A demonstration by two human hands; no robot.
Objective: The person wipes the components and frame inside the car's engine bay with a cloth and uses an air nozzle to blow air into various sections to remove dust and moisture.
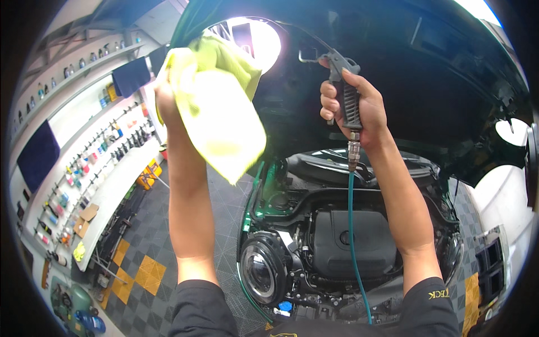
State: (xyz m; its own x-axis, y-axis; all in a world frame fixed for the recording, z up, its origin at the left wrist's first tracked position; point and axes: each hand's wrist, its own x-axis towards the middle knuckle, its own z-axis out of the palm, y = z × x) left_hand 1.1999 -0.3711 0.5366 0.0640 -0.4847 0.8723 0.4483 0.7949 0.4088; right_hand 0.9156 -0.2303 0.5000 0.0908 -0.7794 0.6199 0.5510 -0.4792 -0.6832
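Note:
Raised at the upper left, my left hand grips a yellow-green cloth, which hangs down and is washed out by glare. The cloth is close to the round opening near the edge of the dark raised hood; whether it touches the hood I cannot tell. My right hand is wrapped round the handle of a black air blow gun, its thumb high on the body. A thin nozzle points left, near the hood's underside. From the metal coupling, a teal air hose runs down in front of the engine bay.
Below are the engine cover and a round headlight. At the left a long workbench holds a cardboard box, with racks of bottles behind. The floor has grey and yellow tiles. Black crates stand at the right.

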